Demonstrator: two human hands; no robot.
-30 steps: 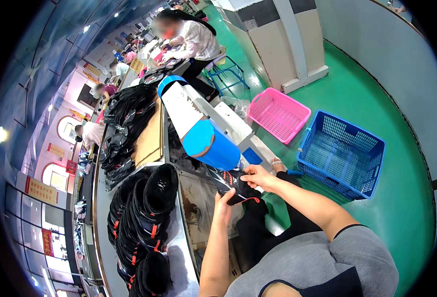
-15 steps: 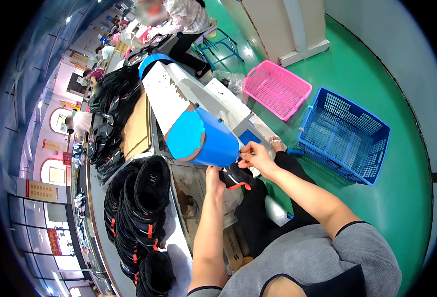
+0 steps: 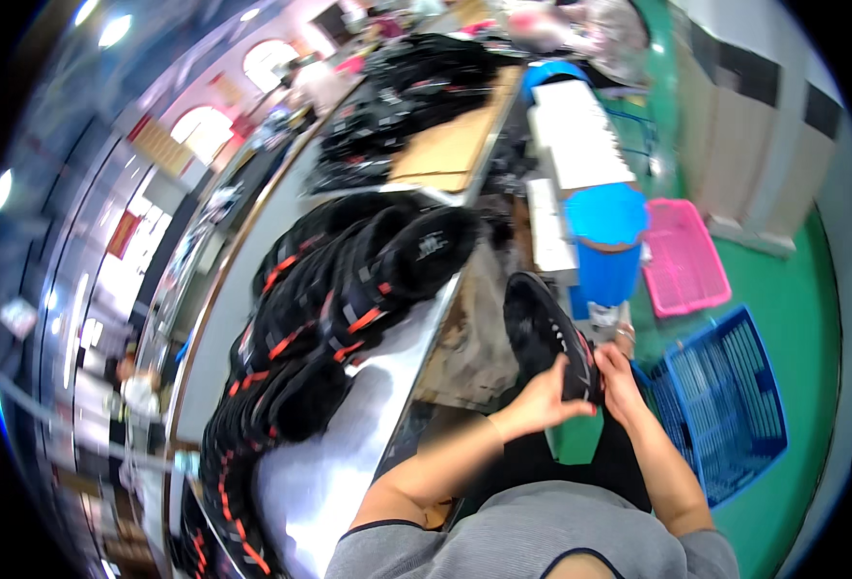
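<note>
Green floor (image 3: 807, 289), long worktop (image 3: 320, 487), black shoe upper (image 3: 534, 328) between two hands

From the middle of the view, floor spreads between 1 and 5 o'clock, while the worktop slants from 7 o'clock up to 12. On it, at 9 o'clock, sit nested dark uppers (image 3: 295, 323) with orange-red tabs. A blue-and-white machine (image 3: 604, 212) stands at 2 o'clock, a blue basket (image 3: 725, 410) at 4, a smaller pink basket (image 3: 686, 261) at 3.

Just off centre, toward 4 o'clock, the black shoe upper is held off the worktop. Its long axis runs from 11 to 5 o'clock, the rounded end pointing to 11, away from the person. The left hand (image 3: 542, 399) grasps its 5 o'clock end, thumb on top. The right hand (image 3: 623, 384) has its fingers bent together at the 3 o'clock edge; whether they grip it, I cannot tell.
</note>
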